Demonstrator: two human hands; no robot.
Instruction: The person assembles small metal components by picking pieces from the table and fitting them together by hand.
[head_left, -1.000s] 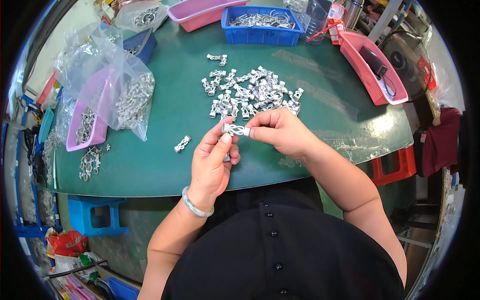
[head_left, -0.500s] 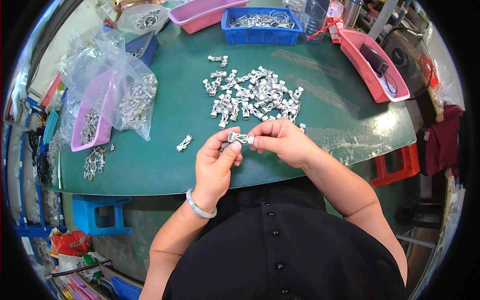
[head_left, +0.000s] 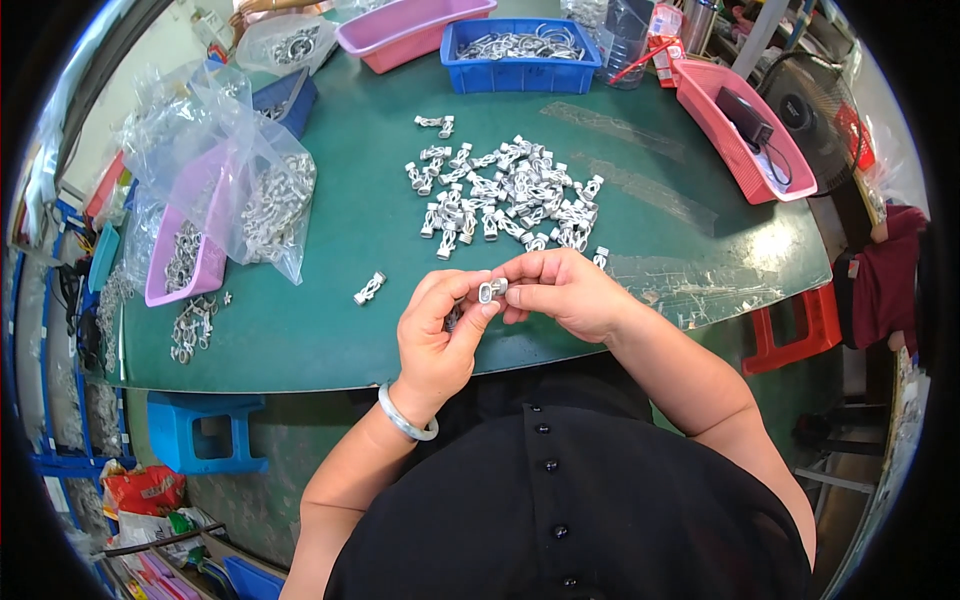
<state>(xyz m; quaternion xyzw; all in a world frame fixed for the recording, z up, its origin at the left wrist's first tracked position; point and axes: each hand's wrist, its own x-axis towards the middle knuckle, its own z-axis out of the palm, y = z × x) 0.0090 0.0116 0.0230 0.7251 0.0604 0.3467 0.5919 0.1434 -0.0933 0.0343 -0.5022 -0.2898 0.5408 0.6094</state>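
Note:
Between my two hands, just above the table's near edge, is a small silver metal fitting (head_left: 492, 290) with an oval end turned upward. My left hand (head_left: 432, 328) pinches it with the thumb and fingers. More metal shows in the curl of the left fingers, too hidden to make out. My right hand (head_left: 572, 296) is closed on the fitting's other end with thumb and forefinger. Beyond the hands lies a loose pile of similar looped fittings (head_left: 530, 185). A single fitting (head_left: 370, 288) rests apart, left of my left hand.
A blue bin (head_left: 520, 76) of metal rings stands at the far edge, beside a pink tray (head_left: 400, 30). Clear bags (head_left: 275, 215) and a pink basket (head_left: 205, 265) of parts sit at left. A pink basket (head_left: 740, 140) holds a black adapter at right, near a fan (head_left: 815, 110).
The fitting has turned from lying sideways to having its oval end facing up. My hands have come closer together, the left shifting slightly right.

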